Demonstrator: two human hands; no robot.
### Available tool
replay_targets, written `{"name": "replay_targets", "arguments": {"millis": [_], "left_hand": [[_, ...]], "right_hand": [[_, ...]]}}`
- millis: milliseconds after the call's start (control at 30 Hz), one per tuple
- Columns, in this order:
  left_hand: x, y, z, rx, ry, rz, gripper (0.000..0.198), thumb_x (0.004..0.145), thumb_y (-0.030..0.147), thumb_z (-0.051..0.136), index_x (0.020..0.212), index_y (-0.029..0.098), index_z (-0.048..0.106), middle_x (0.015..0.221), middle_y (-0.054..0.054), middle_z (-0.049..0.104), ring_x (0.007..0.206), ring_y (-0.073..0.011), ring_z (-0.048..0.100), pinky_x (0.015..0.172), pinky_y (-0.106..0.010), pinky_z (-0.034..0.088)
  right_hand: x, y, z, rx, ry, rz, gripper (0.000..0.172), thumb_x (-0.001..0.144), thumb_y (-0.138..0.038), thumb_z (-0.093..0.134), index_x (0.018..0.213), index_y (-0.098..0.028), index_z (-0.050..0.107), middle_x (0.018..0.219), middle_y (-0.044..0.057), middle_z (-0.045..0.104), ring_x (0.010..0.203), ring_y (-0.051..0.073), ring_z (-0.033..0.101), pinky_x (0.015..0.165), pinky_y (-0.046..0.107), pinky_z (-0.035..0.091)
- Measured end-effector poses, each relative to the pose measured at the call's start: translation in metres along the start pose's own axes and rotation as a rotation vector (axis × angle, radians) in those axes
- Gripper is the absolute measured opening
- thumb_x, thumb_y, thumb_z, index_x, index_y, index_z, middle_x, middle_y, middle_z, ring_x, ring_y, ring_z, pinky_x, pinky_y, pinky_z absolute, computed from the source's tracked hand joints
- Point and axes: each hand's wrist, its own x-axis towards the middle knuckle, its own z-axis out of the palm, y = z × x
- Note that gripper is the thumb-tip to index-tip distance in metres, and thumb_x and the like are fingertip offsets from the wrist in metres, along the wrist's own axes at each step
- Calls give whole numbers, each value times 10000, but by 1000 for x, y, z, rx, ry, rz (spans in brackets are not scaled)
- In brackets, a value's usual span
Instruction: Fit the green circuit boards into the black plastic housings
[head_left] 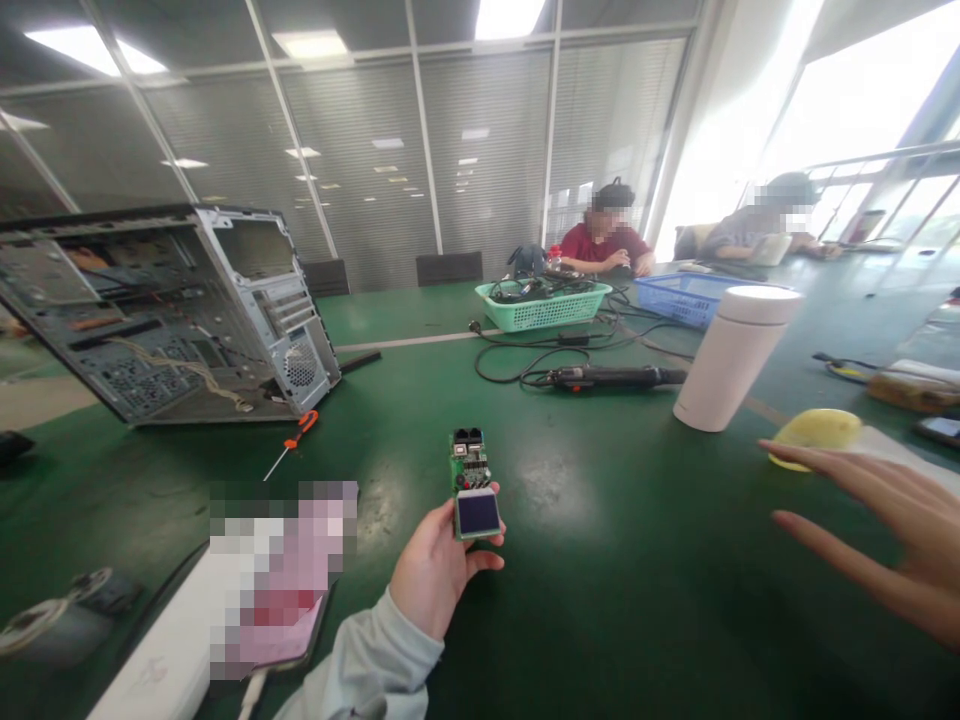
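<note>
At the left, a big black and silver metal computer case with an open side (247,330) is set on the dark green tabletop (600,600). At five o'clock from it, a small screwdriver with an orange and black handle (302,430) is seen, with its thin tip turned toward seven.

At four o'clock from the screwdriver, the left hand (433,568) is found. It is curled up around the near end of a small green circuit board with a dark screen (474,475). The board is held up at one o'clock from the palm. Its long side is lined up almost from twelve to six, with the far end tipped a bit toward eleven. The screen is placed at the near end, and two black sockets are placed at the far end.

At two o'clock from the board, a long black power driver with a cord (615,378) is laid sideways. Just beside its right end, a tall pale pink bottle (735,360) is stood.

At the far right, the right hand (919,535) is spread wide, and nothing is seen in it. A round yellow thing (819,432) is found at ten o'clock from it; whether it is touched cannot be told. From this hand, the board is well apart, at nine o'clock. By far, the left hand is nearer.
</note>
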Motion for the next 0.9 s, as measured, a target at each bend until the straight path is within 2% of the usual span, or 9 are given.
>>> {"name": "replay_targets", "arguments": {"millis": [67, 167, 233, 300, 433, 567, 667, 767, 900], "left_hand": [[0, 1, 0, 5, -6, -1, 345, 827, 317, 500, 1012, 76, 663, 713, -85, 625, 668, -180, 555, 595, -292, 442], [0, 2, 1, 11, 10, -8, 349, 831, 340, 501, 981, 74, 670, 697, -75, 606, 664, -172, 545, 591, -284, 444], [0, 1, 1, 16, 25, -8, 346, 837, 351, 507, 966, 75, 672, 691, -70, 595, 664, -168, 542, 589, -277, 446], [1, 1, 1, 21, 39, -7, 336, 840, 358, 521, 960, 82, 669, 693, -65, 590, 666, -166, 545, 587, -272, 448], [2, 0, 0, 9, 50, -4, 364, 847, 398, 523, 939, 77, 667, 678, -62, 584, 662, -164, 548, 581, -266, 458], [2, 2, 3, -4, 75, -24, 396, 869, 410, 490, 903, 61, 674, 632, -55, 576, 639, -151, 553, 570, -247, 470], [3, 2, 5, 24, 134, -23, 369, 886, 392, 472, 893, 80, 667, 640, -49, 588, 621, -145, 560, 545, -244, 478], [4, 0, 7, 78, 174, -4, 294, 857, 367, 537, 839, 101, 660, 675, -52, 614, 603, -145, 567, 505, -245, 480], [6, -6, 4, 148, 160, 41, 252, 793, 355, 631, 832, 109, 669, 782, -86, 671, 691, -178, 617, 549, -268, 517]], "right_hand": [[14, -45, 1, 103, 39, -156, 536, 857, -616, 390, 1239, -252, 487, 1166, 94, 543, 1049, 258, 537, 912, 439, 458], [26, -104, 9, 267, 20, -250, 398, 915, -453, 395, 1241, -237, 472, 1178, 67, 528, 1075, 215, 523, 885, 384, 488], [29, -132, 19, 390, 12, -280, 346, 922, -381, 401, 1226, -234, 477, 1160, 60, 528, 1073, 199, 512, 900, 378, 479], [27, -148, 33, 491, -34, -277, 320, 916, -327, 402, 1201, -219, 497, 1144, 72, 527, 1070, 197, 502, 914, 389, 464], [22, -151, 57, 596, -131, -226, 287, 911, -280, 396, 1142, -190, 541, 1099, 91, 538, 1037, 199, 500, 901, 403, 454], [22, -138, 73, 672, -115, -173, 270, 907, -298, 397, 1100, -195, 556, 1026, 73, 559, 977, 189, 517, 863, 398, 465], [23, -135, 76, 710, -123, -141, 274, 901, -303, 403, 1099, -197, 558, 1009, 65, 561, 958, 182, 531, 847, 382, 479], [22, -138, 73, 723, -151, -137, 269, 899, -293, 408, 1100, -201, 562, 1016, 59, 559, 967, 173, 534, 851, 363, 486], [21, -141, 68, 744, -182, -142, 271, 902, -292, 406, 1105, -194, 557, 1022, 67, 556, 977, 179, 527, 856, 371, 482]]}}
